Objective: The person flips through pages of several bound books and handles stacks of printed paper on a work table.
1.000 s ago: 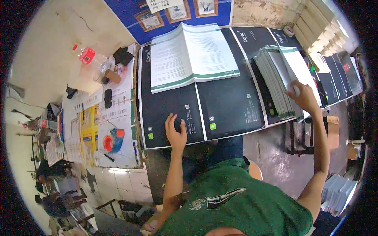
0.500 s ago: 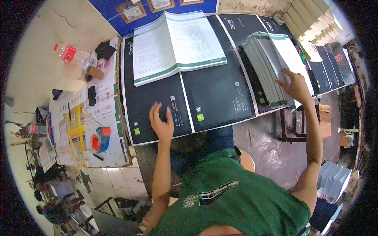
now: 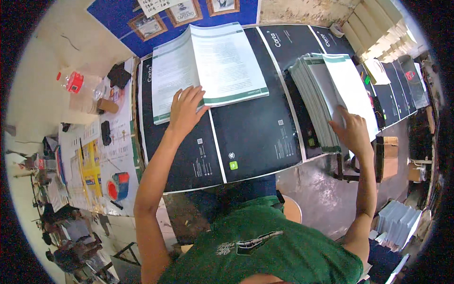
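Note:
An open stack of printed sheets (image 3: 227, 66), white with a green band along its near edge, lies on the black-covered table. My left hand (image 3: 185, 111) rests at its near edge by the centre fold. Those fingers are stretched out, and the thumb lies apart from them. At the right stands a thick pile of folded printed sheets (image 3: 314, 99), with a white, green-banded page (image 3: 347, 85) spread out on its right side. My right hand (image 3: 353, 130) lies over the near part of that page, thumb and fingers apart.
Pale paper stacks (image 3: 378, 28) rise at the far right corner. On the left side table sit a red-and-blue tape dispenser (image 3: 118, 185), a brown cylinder (image 3: 108, 105) and a clear bottle with a red label (image 3: 74, 82). A round stool (image 3: 292, 210) stands below the table.
My left hand has moved up from the bare black table surface onto the near edge of the open sheets. My right hand stays at the pile. The view has shifted slightly.

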A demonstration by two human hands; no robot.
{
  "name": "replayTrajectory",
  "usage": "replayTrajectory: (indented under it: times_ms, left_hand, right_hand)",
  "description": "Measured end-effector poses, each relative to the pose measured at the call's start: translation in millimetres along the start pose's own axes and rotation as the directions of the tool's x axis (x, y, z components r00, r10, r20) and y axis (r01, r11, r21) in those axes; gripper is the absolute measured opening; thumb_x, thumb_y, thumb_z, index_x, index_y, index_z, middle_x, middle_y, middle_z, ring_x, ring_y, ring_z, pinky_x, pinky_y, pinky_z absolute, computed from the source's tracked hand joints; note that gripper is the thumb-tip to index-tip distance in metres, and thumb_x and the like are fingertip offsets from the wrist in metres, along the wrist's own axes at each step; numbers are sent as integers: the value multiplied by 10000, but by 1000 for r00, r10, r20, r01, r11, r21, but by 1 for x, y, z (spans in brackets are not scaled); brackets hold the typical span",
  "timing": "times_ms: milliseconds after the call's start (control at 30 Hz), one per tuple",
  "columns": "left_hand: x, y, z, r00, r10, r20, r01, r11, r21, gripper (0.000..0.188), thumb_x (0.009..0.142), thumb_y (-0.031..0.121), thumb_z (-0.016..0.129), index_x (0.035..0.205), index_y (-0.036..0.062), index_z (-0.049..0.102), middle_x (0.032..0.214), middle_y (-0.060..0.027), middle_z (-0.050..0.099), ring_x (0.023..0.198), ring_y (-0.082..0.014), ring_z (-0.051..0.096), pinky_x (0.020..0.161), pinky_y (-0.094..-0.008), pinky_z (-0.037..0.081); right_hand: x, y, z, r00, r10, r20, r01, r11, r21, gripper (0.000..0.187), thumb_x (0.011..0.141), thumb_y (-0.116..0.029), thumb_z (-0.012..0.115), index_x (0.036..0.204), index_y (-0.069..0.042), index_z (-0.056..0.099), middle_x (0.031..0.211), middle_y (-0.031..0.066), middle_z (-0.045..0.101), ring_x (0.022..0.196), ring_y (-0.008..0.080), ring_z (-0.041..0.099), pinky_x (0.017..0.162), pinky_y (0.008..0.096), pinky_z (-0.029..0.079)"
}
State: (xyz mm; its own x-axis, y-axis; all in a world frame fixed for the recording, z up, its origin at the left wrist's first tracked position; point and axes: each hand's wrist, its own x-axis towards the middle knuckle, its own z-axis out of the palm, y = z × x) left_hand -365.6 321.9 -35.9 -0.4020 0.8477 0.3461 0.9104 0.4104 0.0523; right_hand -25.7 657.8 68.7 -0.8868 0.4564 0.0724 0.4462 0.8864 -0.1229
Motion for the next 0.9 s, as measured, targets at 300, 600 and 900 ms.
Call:
replayTrajectory:
  times_ms: [300,600,900]
  left_hand:
    - [2,-2,1,999,-7,36,9,999,-46,445,819,330,714,1161,59,625,1292,-101,577,1200,-283,528,1045,-485,367]
    - [-10,32,-22,950,-257,-180,182,918,-354,472,803,247,755,1195,34,598,1232,-175,600,1146,-341,565,991,-417,428]
    - [-141,91,1,611,-791,19,579,430,-693,187,941,117,601,1073,8,676,769,-61,684,624,-69,553,545,-219,404]
  right_hand:
    - [-1,-1,2,999,43,6,-43,999,-8,438,834,-325,690,1136,-16,624,843,222,666,821,398,639,789,464,498]
    - [3,-7,-4,999,42,13,-42,999,0,402,814,-226,721,1110,25,617,841,228,670,791,403,646,747,468,499]
    - [-1,-3,-4,998,-8,-58,7,1000,-24,386,832,-291,699,1059,12,625,795,221,668,740,412,647,708,477,505]
